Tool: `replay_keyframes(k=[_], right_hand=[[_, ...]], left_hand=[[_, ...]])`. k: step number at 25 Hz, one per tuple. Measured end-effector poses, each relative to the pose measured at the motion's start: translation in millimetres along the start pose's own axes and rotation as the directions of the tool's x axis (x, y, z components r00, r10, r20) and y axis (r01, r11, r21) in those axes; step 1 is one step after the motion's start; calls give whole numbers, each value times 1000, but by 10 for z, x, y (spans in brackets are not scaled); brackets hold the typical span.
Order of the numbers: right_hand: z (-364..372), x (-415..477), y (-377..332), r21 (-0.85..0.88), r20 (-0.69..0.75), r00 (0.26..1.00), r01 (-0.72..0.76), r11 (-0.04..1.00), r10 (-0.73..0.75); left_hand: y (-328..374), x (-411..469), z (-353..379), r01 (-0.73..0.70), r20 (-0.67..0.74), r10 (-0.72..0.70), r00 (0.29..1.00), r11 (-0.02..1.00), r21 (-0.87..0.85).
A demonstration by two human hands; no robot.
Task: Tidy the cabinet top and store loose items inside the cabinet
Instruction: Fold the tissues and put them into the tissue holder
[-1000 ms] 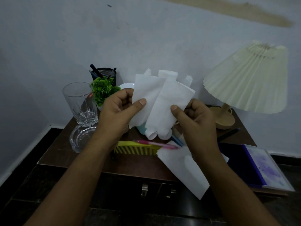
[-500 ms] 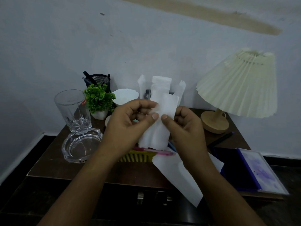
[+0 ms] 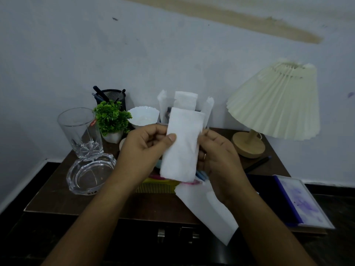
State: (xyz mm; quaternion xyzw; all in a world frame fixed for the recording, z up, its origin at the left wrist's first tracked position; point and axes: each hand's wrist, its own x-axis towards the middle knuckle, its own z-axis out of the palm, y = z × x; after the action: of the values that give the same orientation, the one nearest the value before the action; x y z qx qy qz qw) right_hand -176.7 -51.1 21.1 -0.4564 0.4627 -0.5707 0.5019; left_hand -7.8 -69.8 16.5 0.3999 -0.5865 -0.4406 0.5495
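1. Loose white sheet (image 3: 209,214) is lying nearest, overhanging the front edge of the cabinet top (image 3: 57,192) under the right forearm, with the cabinet handles (image 3: 176,235) sitting just below
2. Left hand (image 3: 142,148) and right hand (image 3: 217,160) are each pinching one long edge of the folded napkin (image 3: 182,148). It's hovering between them over mid-top, long axis near upright
3. Napkin stand (image 3: 185,100) is standing directly behind; storing is likely meaning down and toward the body, both hands equally near

On the table (image 3: 57,198), the glass (image 3: 79,131) stood just left of the plant (image 3: 112,117), the pen holder (image 3: 113,95) behind it, the bowl (image 3: 143,117) just right, the ashtray (image 3: 90,173) before it leftward, the lamp (image 3: 276,104) well right.
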Motion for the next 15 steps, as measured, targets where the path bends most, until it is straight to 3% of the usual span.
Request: replay_keyframes(k=[3,5,8,11,15], right_hand=[[-145,32,-129,13,-26,997,68,998,-68],[-240,16,-151,-97,42,983,184,978,-181],[-278,-19,-134,-246,175,962,249,937,-210],[-313,-10,-143,-338,132,966,254,906,-222],[-480,1,-216,-297,40,985,173,939,-169]], left_hand=[[2,27,-77,-14,33,13,999,999,38],[12,15,-81,-55,163,36,986,992,116],[14,-8,-22,-71,271,28,962,986,151],[-5,7,-75,-40,280,-10,960,984,171],[-23,20,-193,96,220,-110,969,993,75]])
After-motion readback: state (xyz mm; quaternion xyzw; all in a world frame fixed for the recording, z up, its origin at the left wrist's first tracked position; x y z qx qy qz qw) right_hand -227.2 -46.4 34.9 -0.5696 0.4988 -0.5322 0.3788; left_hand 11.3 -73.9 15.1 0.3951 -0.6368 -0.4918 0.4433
